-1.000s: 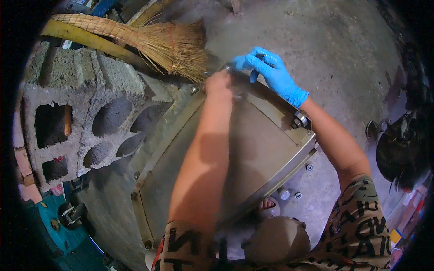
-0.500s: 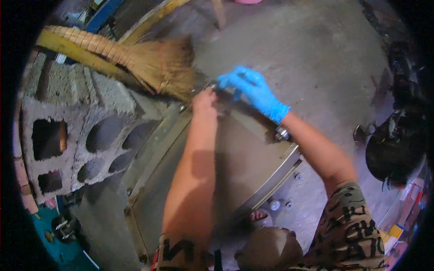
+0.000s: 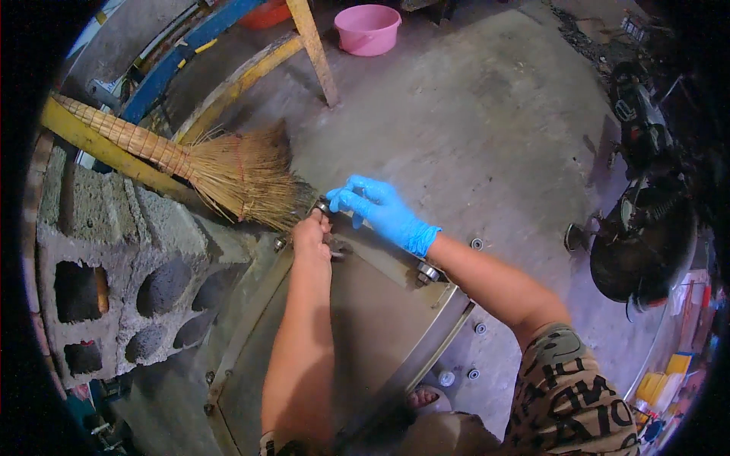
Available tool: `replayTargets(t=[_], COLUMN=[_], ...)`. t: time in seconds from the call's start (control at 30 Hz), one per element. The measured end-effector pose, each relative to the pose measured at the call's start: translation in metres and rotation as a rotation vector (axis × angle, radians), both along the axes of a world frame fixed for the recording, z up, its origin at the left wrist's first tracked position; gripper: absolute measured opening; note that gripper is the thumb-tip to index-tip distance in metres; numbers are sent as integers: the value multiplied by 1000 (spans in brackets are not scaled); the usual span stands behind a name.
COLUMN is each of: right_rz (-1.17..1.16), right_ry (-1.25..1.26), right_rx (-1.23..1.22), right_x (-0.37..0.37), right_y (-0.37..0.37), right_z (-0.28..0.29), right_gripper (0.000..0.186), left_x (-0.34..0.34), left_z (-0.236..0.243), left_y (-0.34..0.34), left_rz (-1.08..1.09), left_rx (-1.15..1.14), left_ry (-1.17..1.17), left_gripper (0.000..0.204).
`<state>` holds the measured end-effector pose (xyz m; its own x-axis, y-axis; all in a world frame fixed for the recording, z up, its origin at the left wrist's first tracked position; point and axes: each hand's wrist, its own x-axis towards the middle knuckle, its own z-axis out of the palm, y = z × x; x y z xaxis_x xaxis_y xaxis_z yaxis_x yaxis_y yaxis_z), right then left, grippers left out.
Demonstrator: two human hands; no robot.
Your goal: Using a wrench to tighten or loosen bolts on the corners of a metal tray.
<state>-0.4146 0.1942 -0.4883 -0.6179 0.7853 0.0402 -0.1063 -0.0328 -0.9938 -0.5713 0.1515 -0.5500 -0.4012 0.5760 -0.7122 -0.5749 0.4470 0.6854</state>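
Note:
My bare left hand is closed at the far edge of a grey metal panel with a raised frame. A grey metal tool with a curved, wrench-like end sticks out beside it; most of that tool is hidden. Just beyond the knuckles, a small steel bearing sits at the panel's far corner. My right hand, in a blue glove, has bent fingers with the tips pinched at this bearing. Another bearing on a bolt stands at the right corner, under my right forearm.
Hollow concrete blocks lie left of the panel, with a straw broom beyond them. Several loose bearings are on the floor at right. A motorcycle stands far right, a pink basin at the back.
The view has shifted, so the hands and panel appear lower and further left, and more of the pink basin shows. Both hands stay at the same far corner.

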Motion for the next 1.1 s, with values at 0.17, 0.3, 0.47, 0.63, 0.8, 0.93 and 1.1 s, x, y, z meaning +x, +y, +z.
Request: replayTargets(t=[0.17,0.3,0.47,0.63,0.8,0.93,1.1], right_rz=[28,7,51,33,34,50,36], right_ry=[36,15,36,69,69,81,68], right_rx=[-107,-89,-91,-58,-65,-92,-85], right_x=[-6,7,-2,2,4,-2,1], right_y=[-3,0,1,4,5,0,1], right_z=[2,3,2,-7,-6,0,-4], right_gripper=[22,21,21,22,22,22,22], left_x=[-19,-3,-7,-12,4,-9,-16], left_z=[-3,-3,-16,-6,2,-5,3], left_y=[-4,-3,1,1,0,-2,-5], left_rz=[38,-16,72,-35,-36,-36,-113], left_rx=[-9,29,26,-109,-57,1,-80], left_ry=[-155,-88,16,-3,-17,16,-88], left_gripper=[20,14,17,24,19,18,22])
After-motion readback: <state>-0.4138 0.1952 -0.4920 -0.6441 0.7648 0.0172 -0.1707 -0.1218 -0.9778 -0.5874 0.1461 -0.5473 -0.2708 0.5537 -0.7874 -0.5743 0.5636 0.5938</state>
